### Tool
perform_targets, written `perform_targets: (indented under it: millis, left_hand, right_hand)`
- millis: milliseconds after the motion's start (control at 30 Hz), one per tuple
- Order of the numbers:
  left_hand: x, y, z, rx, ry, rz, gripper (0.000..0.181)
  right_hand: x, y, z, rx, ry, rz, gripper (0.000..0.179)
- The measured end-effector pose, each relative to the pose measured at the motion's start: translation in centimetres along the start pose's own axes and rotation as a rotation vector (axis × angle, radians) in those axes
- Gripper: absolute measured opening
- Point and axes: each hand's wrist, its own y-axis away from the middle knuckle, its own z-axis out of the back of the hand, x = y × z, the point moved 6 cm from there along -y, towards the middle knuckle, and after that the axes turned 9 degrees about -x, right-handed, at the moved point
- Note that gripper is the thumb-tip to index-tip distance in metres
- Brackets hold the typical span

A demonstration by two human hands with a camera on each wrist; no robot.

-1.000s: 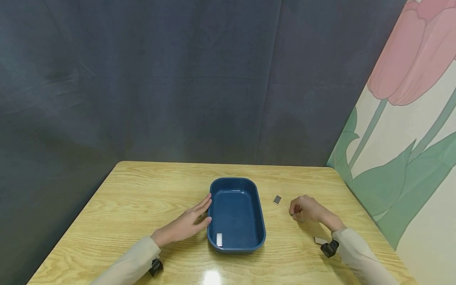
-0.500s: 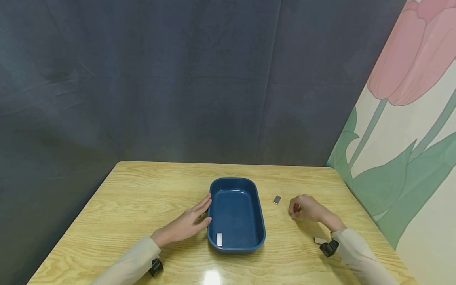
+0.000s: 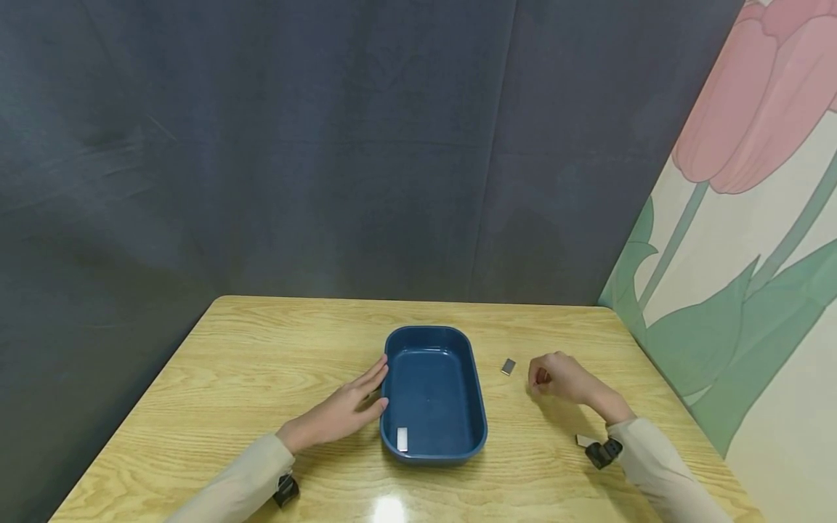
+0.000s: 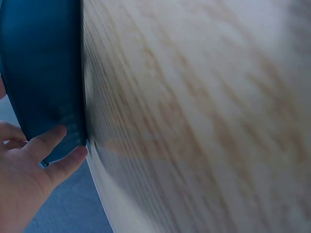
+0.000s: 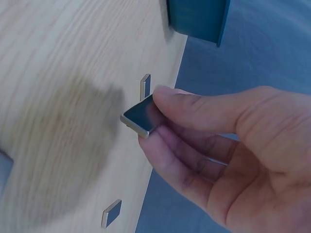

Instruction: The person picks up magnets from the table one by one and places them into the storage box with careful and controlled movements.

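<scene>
My left hand (image 3: 340,412) rests its fairly straight fingers against the left side of a blue rectangular tray (image 3: 482,407); in the left wrist view those fingers (image 4: 53,138) touch the outer wall. A small white-looking flat block (image 3: 402,439) lies inside, at the near left corner. To the right of the tray, my right hand (image 3: 564,378) hovers above the table. Its thumb and fingers pinch a small flat metal block (image 5: 141,116) with a shiny dark face, clear in the right wrist view but hidden in the head view.
One similar block (image 3: 508,367) lies between the tray and my right hand, another (image 3: 585,441) beside the right wrist camera (image 3: 603,453). The right wrist view also shows a block (image 5: 112,213) lower on the wooden table (image 3: 294,334). A dark curtain (image 3: 366,145) hangs behind.
My right hand has risen slightly off the table and shifted a little to the left. The left hand and the tray have stayed in place.
</scene>
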Motion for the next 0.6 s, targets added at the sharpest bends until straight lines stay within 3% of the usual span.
perform_targets:
  millis: [600]
  left_hand:
    - [0.0,0.0,0.0,0.002,0.002,0.002,0.065]
  right_hand:
    - [1.6,-0.8,1.1,-0.019,-0.046,0.001,0.017]
